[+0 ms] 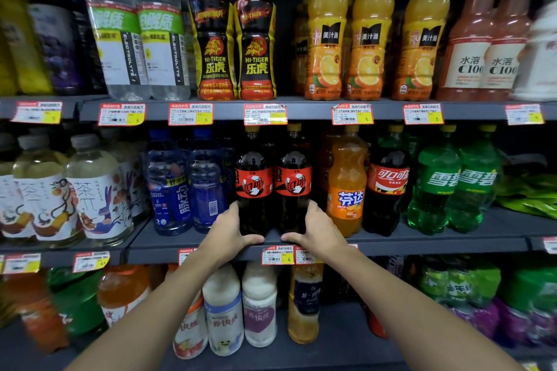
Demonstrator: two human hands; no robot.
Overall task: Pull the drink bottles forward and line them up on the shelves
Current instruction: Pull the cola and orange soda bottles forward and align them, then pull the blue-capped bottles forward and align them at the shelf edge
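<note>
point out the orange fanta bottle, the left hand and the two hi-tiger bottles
orange Fanta bottle (346,187): head view, on its body above the blue logo.
left hand (230,230): head view, on the back of the hand.
Hi-Tiger bottles (256,48): head view, on the right one's black label.

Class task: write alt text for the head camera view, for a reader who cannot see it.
Two bare hands, left hand and right hand, clasp the outer sides of two dark cola bottles standing side by side at the front of the middle shelf. Other drink bottles fill the shelves above, below and beside.
</note>
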